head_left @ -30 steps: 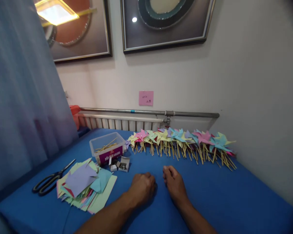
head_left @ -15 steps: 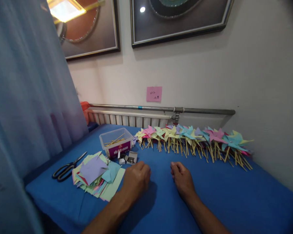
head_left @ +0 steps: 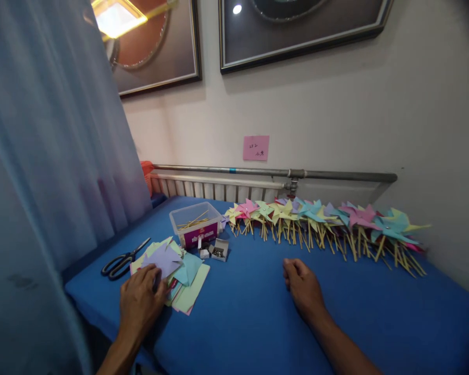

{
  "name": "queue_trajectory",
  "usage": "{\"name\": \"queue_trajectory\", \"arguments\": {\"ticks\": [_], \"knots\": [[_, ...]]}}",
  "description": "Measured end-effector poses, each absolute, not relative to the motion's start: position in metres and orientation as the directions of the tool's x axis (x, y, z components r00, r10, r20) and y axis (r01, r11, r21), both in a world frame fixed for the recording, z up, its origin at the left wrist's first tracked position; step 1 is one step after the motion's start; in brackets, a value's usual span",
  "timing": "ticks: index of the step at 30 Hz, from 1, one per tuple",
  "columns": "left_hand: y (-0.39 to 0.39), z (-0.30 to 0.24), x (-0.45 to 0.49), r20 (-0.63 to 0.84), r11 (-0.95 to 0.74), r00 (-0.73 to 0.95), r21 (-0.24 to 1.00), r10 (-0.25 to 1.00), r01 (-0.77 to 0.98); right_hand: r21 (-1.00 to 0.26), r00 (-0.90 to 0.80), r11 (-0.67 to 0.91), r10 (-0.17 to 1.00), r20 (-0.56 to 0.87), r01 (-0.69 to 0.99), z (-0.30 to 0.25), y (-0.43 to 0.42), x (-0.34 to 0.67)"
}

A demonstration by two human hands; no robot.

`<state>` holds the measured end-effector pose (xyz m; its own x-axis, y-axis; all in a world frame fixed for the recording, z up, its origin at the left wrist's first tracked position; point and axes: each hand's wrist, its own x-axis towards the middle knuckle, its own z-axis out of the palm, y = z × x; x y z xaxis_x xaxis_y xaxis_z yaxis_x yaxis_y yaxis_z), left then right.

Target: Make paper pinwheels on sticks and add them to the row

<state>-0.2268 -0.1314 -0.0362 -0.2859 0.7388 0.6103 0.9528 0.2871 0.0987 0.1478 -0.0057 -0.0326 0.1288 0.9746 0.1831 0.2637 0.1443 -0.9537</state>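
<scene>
My left hand (head_left: 140,297) lies over the near left side of a pile of cut coloured paper pieces (head_left: 197,291), its thumb apart from its bent fingers. Its fingertips touch the pile beside a purple paper piece (head_left: 162,259) on top. My right hand (head_left: 303,286) rests on the blue cloth with its fingers curled closed; whatever they may hold is hidden. Black-handled scissors (head_left: 124,262) lie left of the pile. Behind it stand a clear plastic box (head_left: 197,232) with thin wooden sticks and a small open white box (head_left: 220,251) of tiny metal pieces.
A long row of paper pinwheels (head_left: 312,211) on sticks lies along the back of the blue-covered table (head_left: 254,312). Behind it runs a metal pipe (head_left: 336,176) above a radiator. A blue curtain (head_left: 62,130) hangs at the left, and a pink note (head_left: 256,148) is on the wall.
My left hand has moved left from the middle of the table onto the paper pile, and its fingers have spread. My right hand stays curled in place. The view has shifted slightly left.
</scene>
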Motion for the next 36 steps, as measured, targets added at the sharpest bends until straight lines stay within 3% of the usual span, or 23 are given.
{"name": "queue_trajectory", "arguments": {"ticks": [6,13,16,21,23,27,31,33,36], "knots": [[-0.126,-0.034,-0.226,0.738,0.206,-0.21,0.098,0.641,0.974,-0.948,0.121,0.143,0.975,0.184,0.284,-0.029,-0.005,0.146],[-0.118,-0.016,-0.233,0.81,0.237,-0.175,0.045,0.56,0.97,-0.951,0.12,0.137,0.977,0.176,0.276,-0.031,-0.004,0.147],[-0.115,-0.012,-0.235,0.756,0.215,-0.259,0.159,0.601,0.964,-0.952,0.115,0.14,0.978,0.177,0.272,-0.032,-0.004,0.148],[-0.114,-0.009,-0.233,0.487,0.143,-0.405,0.489,0.774,0.861,-0.952,0.109,0.125,0.981,0.161,0.279,-0.032,-0.004,0.147],[-0.114,-0.007,-0.232,0.466,0.156,-0.425,0.511,0.776,0.845,-0.953,0.112,0.131,0.98,0.166,0.272,-0.03,-0.005,0.147],[-0.113,0.0,-0.234,0.632,0.187,-0.379,0.349,0.676,0.918,-0.952,0.109,0.135,0.979,0.17,0.274,-0.027,-0.006,0.146],[-0.111,0.013,-0.238,0.851,0.242,-0.261,0.164,0.456,0.956,-0.951,0.114,0.124,0.98,0.162,0.284,-0.026,-0.006,0.146],[-0.109,0.022,-0.234,0.908,0.248,-0.24,0.158,0.343,0.956,-0.948,0.111,0.122,0.981,0.16,0.294,-0.028,-0.005,0.146],[-0.104,0.036,-0.219,0.916,0.182,-0.3,0.258,0.266,0.949,-0.949,0.097,0.135,0.981,0.168,0.284,-0.032,-0.003,0.147]]}}
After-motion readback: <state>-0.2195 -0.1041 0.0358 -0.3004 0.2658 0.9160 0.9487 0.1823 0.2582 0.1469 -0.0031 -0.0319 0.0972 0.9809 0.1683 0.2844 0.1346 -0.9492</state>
